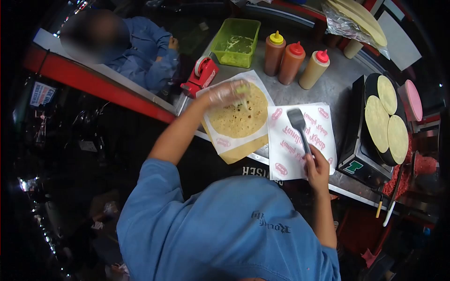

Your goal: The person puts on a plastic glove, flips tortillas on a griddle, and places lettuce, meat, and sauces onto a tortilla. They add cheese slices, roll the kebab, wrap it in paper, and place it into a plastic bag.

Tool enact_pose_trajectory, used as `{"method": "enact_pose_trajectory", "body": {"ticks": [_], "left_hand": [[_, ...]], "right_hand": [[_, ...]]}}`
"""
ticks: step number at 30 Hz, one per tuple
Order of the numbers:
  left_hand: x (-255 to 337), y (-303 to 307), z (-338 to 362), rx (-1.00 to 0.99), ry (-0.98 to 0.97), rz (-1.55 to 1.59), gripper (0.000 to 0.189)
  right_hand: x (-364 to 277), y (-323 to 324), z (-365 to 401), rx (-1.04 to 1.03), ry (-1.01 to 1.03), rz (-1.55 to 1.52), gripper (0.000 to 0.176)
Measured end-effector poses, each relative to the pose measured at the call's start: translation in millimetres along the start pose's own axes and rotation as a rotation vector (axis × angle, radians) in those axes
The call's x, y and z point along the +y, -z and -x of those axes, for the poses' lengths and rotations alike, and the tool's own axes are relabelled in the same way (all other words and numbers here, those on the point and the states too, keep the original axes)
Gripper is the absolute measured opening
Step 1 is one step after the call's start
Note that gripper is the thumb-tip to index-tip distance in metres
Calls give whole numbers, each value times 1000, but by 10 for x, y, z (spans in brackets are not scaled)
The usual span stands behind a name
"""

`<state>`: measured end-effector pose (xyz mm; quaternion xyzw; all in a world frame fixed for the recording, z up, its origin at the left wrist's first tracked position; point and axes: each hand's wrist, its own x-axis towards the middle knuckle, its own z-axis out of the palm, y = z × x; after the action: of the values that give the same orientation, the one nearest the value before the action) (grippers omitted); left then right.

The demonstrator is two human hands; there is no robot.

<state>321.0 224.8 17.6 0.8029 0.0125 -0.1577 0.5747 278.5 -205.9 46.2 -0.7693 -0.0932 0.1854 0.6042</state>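
My left hand (228,93), in a clear plastic glove and blurred by motion, is closed on pale green vegetable shreds (243,89) over a browned flatbread (239,117). Some shreds hang below the fingers. The flatbread lies on printed white paper (257,78), with a brown sheet (239,153) partly showing underneath. My right hand (318,165) is wrapped round the handle of a dark spatula (296,119). Its head is over a stack of printed kebab wrapping papers (286,157), beside the flatbread.
A green tub (255,35) with pale shreds, a red tape dispenser (199,77) and several sauce bottles (291,63) stand along the back. On the right, a black griddle (371,86) carries three flatbreads (377,122). A person (140,51) in blue is beyond the counter.
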Motion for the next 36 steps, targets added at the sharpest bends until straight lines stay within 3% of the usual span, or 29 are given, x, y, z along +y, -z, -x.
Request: {"method": "enact_pose_trajectory", "body": {"ticks": [1, 2, 4, 5, 7, 8, 9, 10, 13, 15, 16, 17, 19, 21, 23, 24, 27, 28, 30, 32, 33, 35, 36], "left_hand": [[-310, -189, 7, -4, -43, -31, 52], [-344, -279, 100, 1, -40, -35, 52], [-371, -369, 257, 320, -241, -704, 78], [-374, -328, 295, 324, -235, -702, 78], [-295, -192, 386, 268, -346, -890, 100], [-19, -124, 488, 131, -216, -970, 100], [-96, -74, 514, 137, -216, -967, 100], [-218, 19, 528, 111, -252, -1001, 99], [-319, 198, 709, 128, -305, -1028, 84], [-386, 266, 785, 204, -372, -756, 66], [-443, 247, 777, 205, -219, -539, 49], [-475, 212, 737, 210, -224, -535, 49], [-568, 58, 649, 245, -111, 85, 43], [-527, 78, 623, 234, -223, 50, 38], [-257, 303, 661, 192, -412, -781, 39], [141, 324, 754, 97, -147, -793, 42], [302, 546, 460, 191, -267, -595, 38], [413, 644, 262, 322, -330, -574, 37], [956, 828, -115, 484, -39, -282, 36], [770, 1275, -903, 455, 4, -559, 40], [667, 1367, -1225, 435, 0, -561, 40], [578, 1346, -1661, -30, 437, -993, 46], [557, 1288, -1757, -49, 425, -1006, 46]], "right_hand": [[-5, -82, -132, -40, -76, -2, 34], [-47, -240, -288, -56, 68, 132, 36], [-79, -565, -591, -70, 342, 354, 39], [-290, -687, -673, -143, 389, 541, 39], [-330, -849, -882, -242, 523, 718, 38], [-284, -843, -984, -270, 539, 767, 37], [-276, -794, -1056, -296, 557, 817, 36], [-297, -695, -1084, -286, 631, 841, 35], [-530, -444, -1088, -343, 570, 924, 38], [-589, -480, -1076, -329, 561, 884, 38], [-631, -504, -1109, -306, 550, 835, 38], [-608, -635, -1145, -303, 520, 773, 37], [-548, -958, -1185, -339, 570, 677, 37], [-452, -1015, -1208, -350, 561, 784, 37], [-492, -867, -1162, -346, 542, 886, 38], [-549, -774, -1105, -331, 553, 908, 39], [-534, -741, -963, -326, 465, 899, 40], [-535, -764, -911, -315, 463, 898, 40], [-578, -806, -829, -294, 384, 744, 42], [-614, -745, -745, -237, 341, 650, 43], [-630, -702, -670, -197, 295, 559, 44], [-645, -629, -506, -107, 261, 483, 45], [-614, -564, -405, -43, 272, 493, 44]]}}
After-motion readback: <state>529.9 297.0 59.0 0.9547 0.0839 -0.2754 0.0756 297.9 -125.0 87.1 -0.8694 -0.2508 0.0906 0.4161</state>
